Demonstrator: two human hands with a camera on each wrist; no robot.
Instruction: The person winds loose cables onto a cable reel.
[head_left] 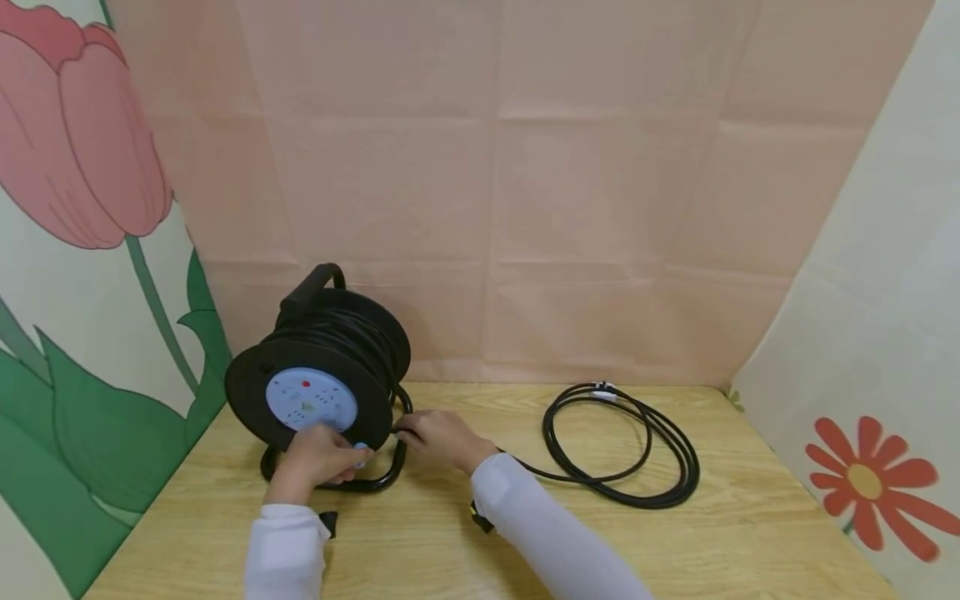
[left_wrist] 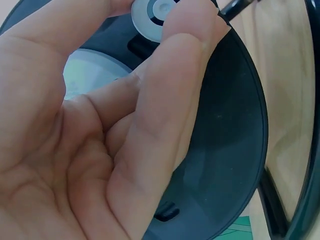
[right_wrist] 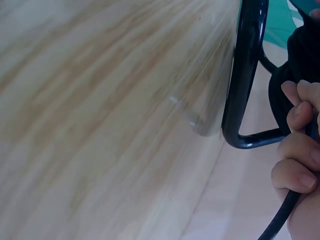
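Observation:
A black cable reel with a light blue socket panel stands on the left of the table, much cable wound on its drum. My left hand is at the reel's front, thumb and fingers pinching the light blue crank knob low on the disc. The knob's round end shows between fingertips in the left wrist view. To the right of the drum, my right hand grips the black cable with curled fingers. From there the cable runs right, behind the sleeve, to a loose coil.
Loose loops of the cable coil lie on the right of the wooden table, with a whitish piece at their far side. The reel's black tube stand reaches out beside the drum. A pink backdrop rises behind.

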